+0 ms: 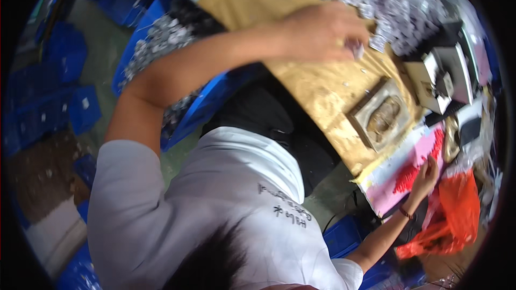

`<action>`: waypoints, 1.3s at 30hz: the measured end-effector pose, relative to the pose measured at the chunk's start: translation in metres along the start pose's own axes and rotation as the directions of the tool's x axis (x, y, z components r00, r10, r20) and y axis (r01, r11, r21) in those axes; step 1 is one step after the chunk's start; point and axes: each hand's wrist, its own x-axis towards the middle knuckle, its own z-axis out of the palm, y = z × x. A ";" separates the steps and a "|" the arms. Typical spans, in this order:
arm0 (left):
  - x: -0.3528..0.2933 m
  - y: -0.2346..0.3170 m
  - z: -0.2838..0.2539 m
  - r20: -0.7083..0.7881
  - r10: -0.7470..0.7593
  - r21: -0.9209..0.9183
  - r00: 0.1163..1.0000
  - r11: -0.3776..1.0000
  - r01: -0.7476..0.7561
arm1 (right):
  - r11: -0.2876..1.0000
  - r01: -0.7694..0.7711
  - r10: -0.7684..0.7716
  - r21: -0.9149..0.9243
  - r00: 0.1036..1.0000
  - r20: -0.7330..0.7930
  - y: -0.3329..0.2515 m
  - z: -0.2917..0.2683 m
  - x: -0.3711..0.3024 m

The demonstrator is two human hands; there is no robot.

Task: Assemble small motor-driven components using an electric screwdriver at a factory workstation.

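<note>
My left hand is over the gold-brown covered table, its fingers closed and blurred by motion. A small pale, shiny piece shows at the fingertips. Just beyond this hand lies a big heap of clear, silvery pieces. At the right, my right hand has its fingers pinched together beside small bright red pieces on a pink sheet. What it pinches, if anything, is too small to tell. Between the hands sits a square block with an oval brownish hollow.
A blue bin full of grey, shiny pieces stands below my left arm. Cream and black box-shaped equipment is at the table's far right. A red plastic bag hangs by my right forearm. More blue bins stand on the floor at left.
</note>
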 end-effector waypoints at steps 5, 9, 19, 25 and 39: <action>0.035 0.057 0.093 0.014 0.204 -0.216 0.979 0.956 -0.196 | 0.918 0.005 -0.023 0.396 0.999 0.041 -0.087 0.014 0.007; 0.046 0.064 0.128 0.143 0.176 -0.171 0.974 0.974 -0.151 | 0.891 0.084 -0.153 0.446 0.981 0.121 -0.148 0.019 0.008; 0.053 0.052 0.124 0.007 -0.016 -0.266 1.000 0.964 0.018 | 0.822 0.501 -0.509 0.270 0.860 -0.047 -0.200 0.071 0.026; 0.061 -0.004 0.056 -0.197 -0.177 -0.023 0.964 0.984 0.176 | 0.811 0.572 -0.566 0.122 0.820 -0.082 -0.204 0.078 0.020; 0.156 -0.036 -0.048 -0.166 0.169 0.311 0.972 0.944 -0.111 | 0.866 0.363 -0.326 0.345 0.931 -0.162 -0.200 0.044 0.024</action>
